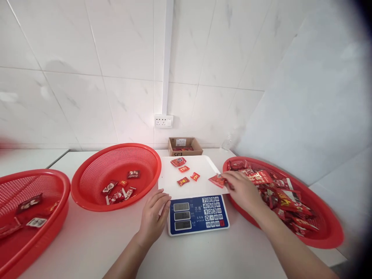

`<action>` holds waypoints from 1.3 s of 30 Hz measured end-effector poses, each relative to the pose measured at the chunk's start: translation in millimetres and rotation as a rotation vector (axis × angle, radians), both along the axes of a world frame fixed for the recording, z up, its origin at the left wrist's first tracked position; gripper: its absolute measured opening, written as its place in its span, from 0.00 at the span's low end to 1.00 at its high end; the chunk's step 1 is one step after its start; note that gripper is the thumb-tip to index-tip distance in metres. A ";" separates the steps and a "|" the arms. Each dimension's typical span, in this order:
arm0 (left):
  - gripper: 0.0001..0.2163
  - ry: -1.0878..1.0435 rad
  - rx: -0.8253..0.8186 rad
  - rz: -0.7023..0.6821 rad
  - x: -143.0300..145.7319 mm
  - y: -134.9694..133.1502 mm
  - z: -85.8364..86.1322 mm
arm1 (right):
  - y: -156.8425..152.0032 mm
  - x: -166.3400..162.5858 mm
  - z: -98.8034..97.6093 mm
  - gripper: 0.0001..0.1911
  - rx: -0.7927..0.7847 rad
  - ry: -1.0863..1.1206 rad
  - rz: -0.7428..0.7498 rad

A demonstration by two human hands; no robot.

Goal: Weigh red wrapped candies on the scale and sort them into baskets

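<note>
A digital scale [198, 214] with a blue keypad front and a white weighing tray [203, 170] sits on the white counter. Several small red snack packets [183, 169] lie on the tray. My left hand [154, 217] rests beside the scale's left front corner, fingers loosely curled, holding nothing. My right hand [242, 190] reaches over the tray's right edge, its fingers pinching a red packet [217, 180]. Just right of it stands a red basket [319, 232] heaped with red packets.
A red mesh basket [95, 170] left of the scale holds several packets. Another red basket [55, 186] at far left holds a few. A small cardboard box [185, 146] stands against the tiled wall, below a wall socket [163, 121]. A clear bottle [229, 141] stands in the corner.
</note>
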State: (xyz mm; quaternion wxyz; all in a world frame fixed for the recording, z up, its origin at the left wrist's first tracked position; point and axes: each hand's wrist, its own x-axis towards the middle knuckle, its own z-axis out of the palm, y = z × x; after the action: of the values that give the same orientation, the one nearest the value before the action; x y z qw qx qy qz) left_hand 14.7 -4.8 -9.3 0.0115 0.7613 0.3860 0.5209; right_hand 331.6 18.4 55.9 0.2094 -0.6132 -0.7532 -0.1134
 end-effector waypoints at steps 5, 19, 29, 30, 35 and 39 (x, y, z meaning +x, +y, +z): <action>0.07 -0.004 0.004 0.022 -2.4 1.6 0.9 | 21.9 -47.9 -4.1 0.16 -0.235 0.132 0.111; 0.07 -0.008 -0.028 0.018 -3.3 -0.1 4.2 | 94.1 -101.3 -9.3 0.37 -0.373 0.171 0.052; 0.07 -0.018 -0.052 0.002 -3.5 -0.7 4.1 | 93.0 -137.8 -0.9 0.38 -0.579 0.051 0.195; 0.07 -0.022 -0.053 0.002 -3.4 -0.7 4.3 | 91.4 -137.5 1.3 0.36 -0.574 0.058 0.218; 0.07 -0.010 -0.054 -0.007 -2.9 -0.7 4.2 | 71.8 -130.1 18.3 0.22 -0.518 0.069 0.359; 0.07 -0.007 -0.057 -0.001 -3.5 -0.9 4.8 | 48.0 -114.4 24.8 0.24 -0.503 0.075 0.332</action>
State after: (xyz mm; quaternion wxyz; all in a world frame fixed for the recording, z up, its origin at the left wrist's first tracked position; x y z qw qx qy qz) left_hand 11.2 -5.7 -4.5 0.0350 0.7588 0.4005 0.5124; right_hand 217.2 66.4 80.7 0.0941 -0.5182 -0.8393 0.1351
